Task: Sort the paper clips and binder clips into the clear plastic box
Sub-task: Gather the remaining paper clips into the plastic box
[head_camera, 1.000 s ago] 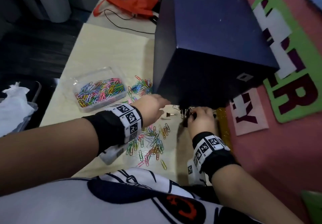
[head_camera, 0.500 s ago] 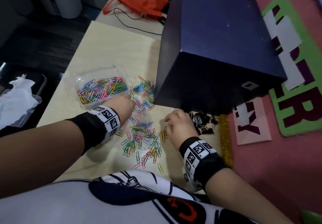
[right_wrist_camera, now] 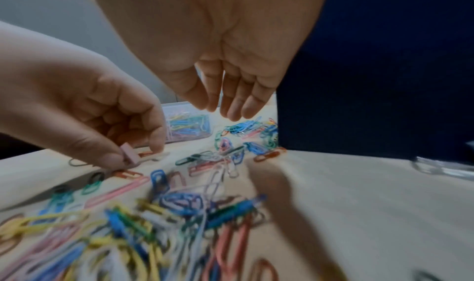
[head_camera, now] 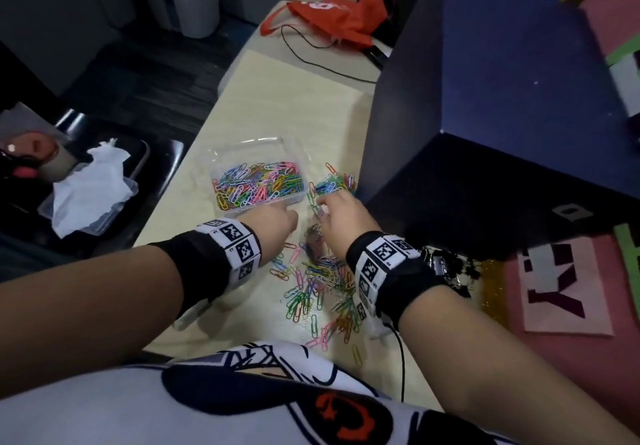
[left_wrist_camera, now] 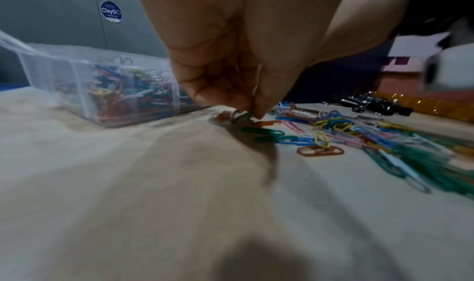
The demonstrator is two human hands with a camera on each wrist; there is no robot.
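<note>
We see colourful paper clips [head_camera: 313,288] strewn on the surface, more filling the clear plastic box [head_camera: 256,186] nearby; black binder clips [head_camera: 450,268] clustered apart.

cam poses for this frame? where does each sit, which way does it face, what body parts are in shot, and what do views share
Head: on the head, facing forward and down at the table; both forearms, left hand, right hand and shirt show.
Left wrist: low over the table, looking along the left hand, whose fingers pinch a small clip; clear plastic box behind.
Right wrist: looking along the right hand, fingers straight above loose paper clips; the left hand shows too.
Shared: all three show the box and the paper clips.
</note>
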